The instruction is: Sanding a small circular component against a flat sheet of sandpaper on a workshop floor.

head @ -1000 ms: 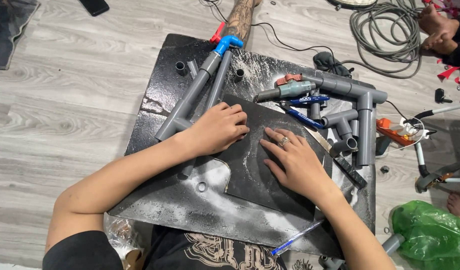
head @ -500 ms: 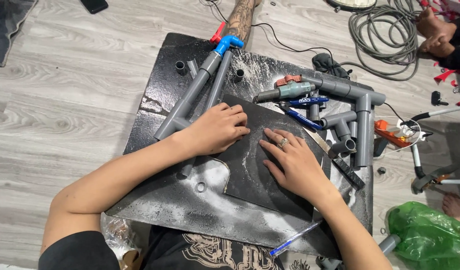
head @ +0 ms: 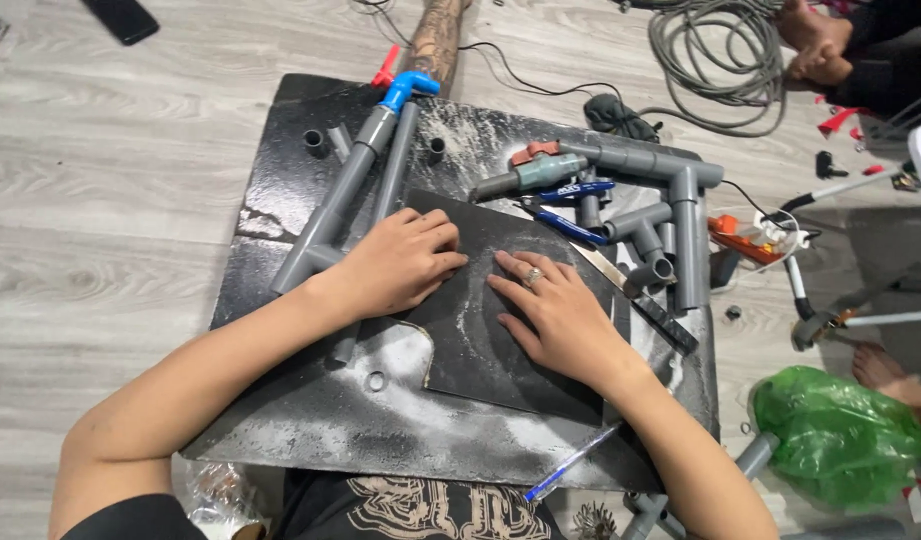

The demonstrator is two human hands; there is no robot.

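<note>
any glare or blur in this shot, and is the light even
Head view: soft, even light, sharp across the middle; both hands, left hand and right hand, flat on the dark sheet, show no motion blur. The black mat shows a mild sheen at its upper left, no hard glare. Shadows faint. Edges bow slightly from the wide lens.

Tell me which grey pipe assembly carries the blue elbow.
The long pipe assembly left of the left hand ends in the blue elbow; the right cluster has none.
</note>
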